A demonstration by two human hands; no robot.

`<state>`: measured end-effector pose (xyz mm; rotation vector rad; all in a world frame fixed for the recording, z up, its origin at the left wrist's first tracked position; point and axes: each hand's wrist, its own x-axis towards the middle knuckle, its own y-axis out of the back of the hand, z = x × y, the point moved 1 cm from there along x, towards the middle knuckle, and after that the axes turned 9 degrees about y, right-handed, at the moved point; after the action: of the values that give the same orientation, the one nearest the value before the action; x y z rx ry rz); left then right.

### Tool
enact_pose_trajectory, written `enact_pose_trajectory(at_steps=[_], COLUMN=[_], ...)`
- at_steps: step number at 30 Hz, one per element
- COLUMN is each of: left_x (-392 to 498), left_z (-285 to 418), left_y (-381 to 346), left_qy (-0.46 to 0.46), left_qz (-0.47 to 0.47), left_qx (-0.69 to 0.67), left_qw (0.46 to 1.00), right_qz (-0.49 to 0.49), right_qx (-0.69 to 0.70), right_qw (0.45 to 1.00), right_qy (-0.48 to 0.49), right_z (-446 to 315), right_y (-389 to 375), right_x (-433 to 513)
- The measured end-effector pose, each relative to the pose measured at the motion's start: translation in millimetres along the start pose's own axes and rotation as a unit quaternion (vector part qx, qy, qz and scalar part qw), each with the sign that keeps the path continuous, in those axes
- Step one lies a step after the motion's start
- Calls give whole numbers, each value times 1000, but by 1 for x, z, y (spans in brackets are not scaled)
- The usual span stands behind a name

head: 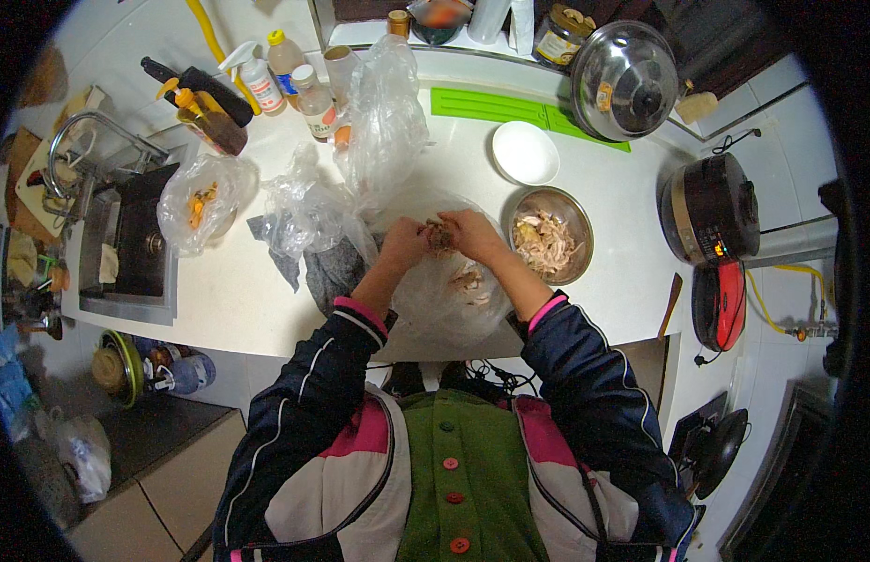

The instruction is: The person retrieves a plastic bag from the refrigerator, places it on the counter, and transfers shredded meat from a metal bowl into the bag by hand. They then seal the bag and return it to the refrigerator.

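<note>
Between my left hand [407,241] and my right hand [473,239] is a brownish piece of cooked meat [440,235], gripped from both sides. Most of it is hidden by my fingers. Beneath lies a clear plastic bag [435,302] spread on the counter, with pale scraps [470,281] on it. A steel bowl [587,242] of shredded pale meat [545,242], which looks like chicken, stands just right of my right hand. Behind that bowl sits a white bowl [525,152]. To the left of my left hand, a grey cloth [333,270] is partly covered by crumpled plastic.
A bag of orange-yellow scraps [206,204] rests beside the sink [136,246]. Several bottles, including a pump bottle [210,123], line the back left. A glass lid [624,81] leans at the back right. An electric cooker [712,207] and a wooden-looking stick [670,305] are at right.
</note>
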<state>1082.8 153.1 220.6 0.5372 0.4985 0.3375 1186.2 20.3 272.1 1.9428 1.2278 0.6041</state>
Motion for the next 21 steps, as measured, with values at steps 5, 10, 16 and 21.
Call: enact_pose_trajectory(at_steps=[5,10,16,21], left_x=[-20,-14,-6,-7], left_z=[28,15,3,23], left_y=[17,12,5,-9], left_qy=[17,56,1,-48], left_qz=[37,53,20,-4], left_qx=[-9,-121,-96,-104], left_qw=[999,990,995,993], right_qz=[-58,-34,-16,-13], right_qx=[-77,-172,-149,-41], right_qw=[991,980,983,998], right_qy=[-97,-90,-103,-36], right_z=[23,22,20,14], right_y=[-3,-32,-25,-7], right_x=[-5,-8,-8,-10])
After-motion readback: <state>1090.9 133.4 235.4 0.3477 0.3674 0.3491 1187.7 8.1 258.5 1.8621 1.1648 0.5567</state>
